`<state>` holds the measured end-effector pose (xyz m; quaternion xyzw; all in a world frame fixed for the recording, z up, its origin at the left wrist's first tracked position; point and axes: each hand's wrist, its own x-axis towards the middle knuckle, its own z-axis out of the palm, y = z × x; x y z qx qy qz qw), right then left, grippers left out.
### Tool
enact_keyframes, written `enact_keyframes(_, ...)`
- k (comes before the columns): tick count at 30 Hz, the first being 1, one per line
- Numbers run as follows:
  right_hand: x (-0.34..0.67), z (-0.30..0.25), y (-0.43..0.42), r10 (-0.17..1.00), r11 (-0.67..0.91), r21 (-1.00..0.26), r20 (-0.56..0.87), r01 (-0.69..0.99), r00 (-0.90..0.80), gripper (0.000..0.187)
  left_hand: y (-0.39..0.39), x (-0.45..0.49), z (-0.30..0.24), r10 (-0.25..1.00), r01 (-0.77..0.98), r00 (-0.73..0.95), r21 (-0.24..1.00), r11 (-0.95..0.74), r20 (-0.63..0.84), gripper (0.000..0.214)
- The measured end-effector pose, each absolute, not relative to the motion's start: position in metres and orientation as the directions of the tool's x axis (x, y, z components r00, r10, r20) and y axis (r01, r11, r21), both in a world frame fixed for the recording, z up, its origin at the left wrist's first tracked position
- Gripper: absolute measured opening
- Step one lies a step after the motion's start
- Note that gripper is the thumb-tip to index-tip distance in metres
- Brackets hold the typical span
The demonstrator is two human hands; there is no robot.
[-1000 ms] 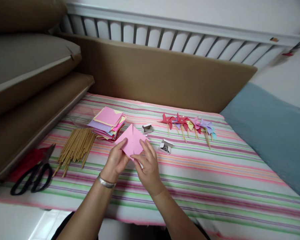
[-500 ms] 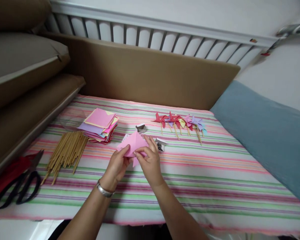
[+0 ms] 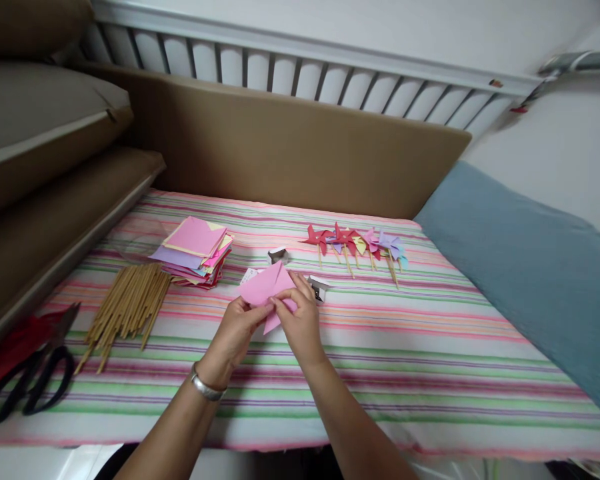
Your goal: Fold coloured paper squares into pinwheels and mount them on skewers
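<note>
Right of the paper stack [image 3: 193, 237], a pink sheet [image 3: 261, 285] is pinched by fingers of left hand [image 3: 237, 328] and right hand [image 3: 300, 319], partly covering a white card [image 3: 249, 275]; sticks [image 3: 126, 308] are heaped left of the stack.

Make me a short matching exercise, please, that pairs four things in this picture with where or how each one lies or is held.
1. pink paper
2. scissors
3. sticks
4. pinwheels

A. farthest right of the four
B. held by left hand and right hand
C. farthest left of the four
D. piled just right of the scissors

Pairs: 1-B, 2-C, 3-D, 4-A
</note>
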<state>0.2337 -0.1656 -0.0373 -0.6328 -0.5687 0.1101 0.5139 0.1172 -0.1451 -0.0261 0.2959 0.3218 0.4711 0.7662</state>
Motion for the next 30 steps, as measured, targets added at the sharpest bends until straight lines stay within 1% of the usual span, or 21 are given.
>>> enact_keyframes(5, 0.234, -0.036, -0.166, 0.839, 0.176, -0.794, 0.430, 0.581, 0.333, 0.007, -0.144, 0.119, -0.029, 0.926, -0.498, 0.301, 0.791, 0.356, -0.228, 0.036)
enact_keyframes(10, 0.231, -0.036, -0.167, 0.835, 0.190, -0.788, 0.443, 0.586, 0.325, 0.008, -0.142, 0.121, -0.036, 0.955, -0.455, 0.201, 0.843, 0.287, -0.217, 0.033)
enact_keyframes(12, 0.233, -0.035, -0.167, 0.843, 0.189, -0.812, 0.422, 0.552, 0.332, 0.006, -0.140, 0.120, -0.039, 0.960, -0.423, 0.165, 0.863, 0.275, -0.225, 0.030)
enact_keyframes(13, 0.235, -0.035, -0.166, 0.851, 0.176, -0.845, 0.388, 0.505, 0.354, 0.006, -0.139, 0.119, -0.040, 0.960, -0.404, 0.152, 0.872, 0.277, -0.235, 0.029)
enact_keyframes(14, 0.238, -0.034, -0.166, 0.864, 0.153, -0.892, 0.330, 0.426, 0.381, 0.013, -0.137, 0.117, -0.041, 0.958, -0.383, 0.141, 0.879, 0.284, -0.248, 0.028)
enact_keyframes(15, 0.242, -0.033, -0.165, 0.881, 0.119, -0.940, 0.248, 0.320, 0.402, 0.023, -0.136, 0.115, -0.042, 0.956, -0.363, 0.137, 0.885, 0.293, -0.260, 0.027)
enact_keyframes(17, 0.250, -0.032, -0.163, 0.922, 0.027, -0.996, 0.057, 0.084, 0.383, 0.046, -0.134, 0.112, -0.041, 0.950, -0.328, 0.145, 0.892, 0.310, -0.277, 0.024)
enact_keyframes(19, 0.257, -0.034, -0.162, 0.955, -0.069, -0.994, -0.091, -0.086, 0.282, 0.065, -0.133, 0.110, -0.041, 0.944, -0.289, 0.166, 0.901, 0.324, -0.286, 0.022)
enact_keyframes(21, 0.260, -0.037, -0.161, 0.971, -0.138, -0.979, -0.164, -0.152, 0.175, 0.076, -0.133, 0.109, -0.042, 0.937, -0.244, 0.189, 0.911, 0.333, -0.292, 0.021)
enact_keyframes(22, 0.260, -0.039, -0.160, 0.974, -0.153, -0.975, -0.177, -0.163, 0.140, 0.078, -0.133, 0.110, -0.043, 0.936, -0.225, 0.201, 0.916, 0.333, -0.291, 0.022)
enact_keyframes(24, 0.258, -0.043, -0.160, 0.980, -0.133, -0.981, -0.152, -0.144, 0.129, 0.074, -0.134, 0.111, -0.046, 0.934, -0.200, 0.233, 0.926, 0.320, -0.272, 0.026)
enact_keyframes(27, 0.254, -0.049, -0.159, 0.976, -0.037, -0.998, -0.048, -0.056, 0.212, 0.064, -0.134, 0.113, -0.049, 0.934, -0.193, 0.257, 0.934, 0.300, -0.247, 0.029)
enact_keyframes(28, 0.253, -0.050, -0.159, 0.973, -0.020, -0.999, -0.028, -0.034, 0.230, 0.064, -0.135, 0.113, -0.049, 0.935, -0.198, 0.256, 0.933, 0.301, -0.248, 0.030)
enact_keyframes(30, 0.252, -0.050, -0.158, 0.970, -0.026, -0.999, -0.034, -0.037, 0.240, 0.068, -0.135, 0.113, -0.049, 0.932, -0.231, 0.253, 0.919, 0.319, -0.259, 0.032)
